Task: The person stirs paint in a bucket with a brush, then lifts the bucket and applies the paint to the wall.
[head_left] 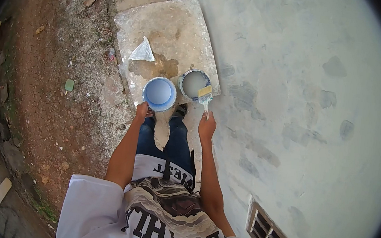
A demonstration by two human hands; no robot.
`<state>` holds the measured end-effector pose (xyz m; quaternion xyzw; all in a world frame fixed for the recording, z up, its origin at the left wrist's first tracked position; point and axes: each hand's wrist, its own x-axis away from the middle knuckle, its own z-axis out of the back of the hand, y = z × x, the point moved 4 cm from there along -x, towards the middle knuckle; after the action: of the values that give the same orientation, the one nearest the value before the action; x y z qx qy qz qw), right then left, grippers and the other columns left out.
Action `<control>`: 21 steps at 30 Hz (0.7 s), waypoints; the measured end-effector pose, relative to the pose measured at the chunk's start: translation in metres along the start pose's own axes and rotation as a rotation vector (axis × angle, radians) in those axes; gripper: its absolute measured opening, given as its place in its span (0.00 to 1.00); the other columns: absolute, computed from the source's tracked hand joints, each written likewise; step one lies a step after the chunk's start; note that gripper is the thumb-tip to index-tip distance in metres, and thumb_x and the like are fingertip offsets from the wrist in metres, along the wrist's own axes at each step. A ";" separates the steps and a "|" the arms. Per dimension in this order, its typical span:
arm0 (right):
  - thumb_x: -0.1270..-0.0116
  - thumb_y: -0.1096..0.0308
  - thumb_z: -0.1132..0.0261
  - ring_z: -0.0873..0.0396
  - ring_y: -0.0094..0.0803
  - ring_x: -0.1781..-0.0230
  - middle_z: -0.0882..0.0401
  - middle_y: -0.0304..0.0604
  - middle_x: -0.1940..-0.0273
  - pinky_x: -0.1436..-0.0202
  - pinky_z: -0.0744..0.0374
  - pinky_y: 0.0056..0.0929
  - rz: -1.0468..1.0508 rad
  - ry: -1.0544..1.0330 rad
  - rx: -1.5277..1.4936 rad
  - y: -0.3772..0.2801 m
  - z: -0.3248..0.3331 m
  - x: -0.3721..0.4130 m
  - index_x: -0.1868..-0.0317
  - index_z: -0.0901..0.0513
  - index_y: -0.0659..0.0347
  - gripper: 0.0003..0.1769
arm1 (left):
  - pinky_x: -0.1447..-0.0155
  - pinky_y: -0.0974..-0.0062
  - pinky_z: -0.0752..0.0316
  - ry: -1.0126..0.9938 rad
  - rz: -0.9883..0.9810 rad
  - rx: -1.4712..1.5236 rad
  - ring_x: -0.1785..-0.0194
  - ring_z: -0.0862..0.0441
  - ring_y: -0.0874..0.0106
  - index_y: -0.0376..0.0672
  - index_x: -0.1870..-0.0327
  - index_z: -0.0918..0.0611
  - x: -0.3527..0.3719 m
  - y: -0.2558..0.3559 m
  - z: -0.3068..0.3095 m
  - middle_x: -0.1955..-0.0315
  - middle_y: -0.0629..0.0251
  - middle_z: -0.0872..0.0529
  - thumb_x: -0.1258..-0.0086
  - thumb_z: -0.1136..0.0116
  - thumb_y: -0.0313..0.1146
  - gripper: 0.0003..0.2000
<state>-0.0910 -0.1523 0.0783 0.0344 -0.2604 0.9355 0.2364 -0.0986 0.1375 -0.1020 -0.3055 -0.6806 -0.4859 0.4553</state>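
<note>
My left hand (143,111) is closed on the near left edge of a blue paint bucket (170,104), with pale paint inside. In my right hand (207,127) is the handle of a paintbrush (205,94). Its yellowish bristles point away from me and overlap the near right rim of a second bucket (181,88). That bucket has a dark, paint-smeared rim and holds greyish liquid. It stands just right of the blue bucket, close to the wall.
A pale painted wall (297,74) with grey patches rises on my right, with a grille window (275,237) low in it. Beyond the buckets, a crumpled white sheet (143,51) lies on the stained concrete slab (182,18). Rough soil (56,114) with litter stretches along my left.
</note>
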 end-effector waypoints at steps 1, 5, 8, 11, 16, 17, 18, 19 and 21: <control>0.32 0.62 0.46 0.20 0.56 0.63 0.20 0.61 0.66 0.60 0.25 0.48 0.000 0.000 -0.001 -0.005 -0.001 0.004 0.49 0.23 0.67 0.18 | 0.64 0.68 0.20 -0.001 -0.003 0.006 0.68 0.17 0.64 0.37 0.61 0.25 -0.001 0.000 0.000 0.67 0.57 0.19 0.38 0.54 0.37 0.13; 0.31 0.64 0.48 0.22 0.59 0.68 0.21 0.63 0.71 0.64 0.27 0.52 0.004 -0.160 0.190 -0.014 -0.009 0.016 0.45 0.29 0.66 0.18 | 0.64 0.68 0.21 -0.015 -0.014 -0.002 0.67 0.16 0.64 0.38 0.61 0.26 -0.001 0.000 0.002 0.68 0.57 0.19 0.38 0.54 0.37 0.13; 0.31 0.65 0.49 0.22 0.59 0.68 0.21 0.64 0.70 0.63 0.26 0.52 0.004 -0.102 0.133 -0.020 -0.006 0.023 0.43 0.30 0.66 0.19 | 0.65 0.69 0.20 -0.027 -0.009 -0.003 0.67 0.16 0.64 0.38 0.61 0.26 0.004 0.003 0.000 0.68 0.57 0.19 0.37 0.54 0.38 0.12; 0.31 0.65 0.49 0.22 0.59 0.68 0.21 0.64 0.70 0.63 0.26 0.52 0.003 -0.148 0.158 -0.008 -0.015 0.028 0.42 0.31 0.66 0.20 | 0.65 0.69 0.20 -0.020 0.010 -0.008 0.67 0.16 0.64 0.38 0.59 0.26 -0.002 0.000 0.001 0.68 0.57 0.20 0.38 0.53 0.37 0.12; 0.32 0.65 0.48 0.22 0.59 0.69 0.21 0.63 0.71 0.64 0.27 0.52 0.015 -0.222 0.242 -0.011 -0.006 0.027 0.41 0.30 0.65 0.21 | 0.65 0.64 0.17 -0.049 -0.065 0.067 0.68 0.18 0.63 0.43 0.45 0.32 0.014 0.009 -0.007 0.68 0.58 0.22 0.37 0.54 0.30 0.17; 0.32 0.64 0.48 0.22 0.59 0.70 0.21 0.63 0.71 0.64 0.26 0.52 0.002 -0.178 0.198 -0.014 -0.001 0.027 0.41 0.30 0.64 0.21 | 0.65 0.64 0.17 -0.049 -0.068 0.072 0.68 0.18 0.63 0.43 0.45 0.32 0.016 0.010 -0.008 0.68 0.58 0.22 0.37 0.54 0.30 0.17; 0.32 0.64 0.48 0.22 0.59 0.70 0.21 0.63 0.72 0.63 0.26 0.52 -0.010 -0.133 0.152 -0.014 0.002 0.026 0.42 0.29 0.64 0.21 | 0.65 0.62 0.17 -0.050 -0.051 0.065 0.68 0.18 0.63 0.43 0.44 0.33 0.018 0.011 -0.009 0.68 0.58 0.23 0.36 0.55 0.30 0.18; 0.32 0.64 0.48 0.22 0.59 0.70 0.21 0.63 0.72 0.63 0.26 0.52 -0.008 -0.134 0.151 -0.014 0.002 0.026 0.42 0.29 0.64 0.21 | 0.65 0.61 0.17 -0.051 -0.032 0.056 0.68 0.19 0.62 0.44 0.42 0.34 0.019 0.011 -0.009 0.68 0.58 0.23 0.36 0.55 0.29 0.19; 0.33 0.64 0.47 0.21 0.56 0.71 0.20 0.61 0.72 0.64 0.24 0.49 0.008 -0.179 0.239 -0.010 0.000 0.026 0.44 0.27 0.65 0.19 | 0.65 0.60 0.17 -0.042 -0.055 0.059 0.68 0.19 0.62 0.43 0.44 0.34 0.019 0.012 -0.010 0.69 0.58 0.23 0.36 0.55 0.30 0.18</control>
<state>-0.1090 -0.1337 0.0881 0.1444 -0.1676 0.9539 0.2026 -0.0926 0.1319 -0.0789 -0.2831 -0.7123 -0.4713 0.4363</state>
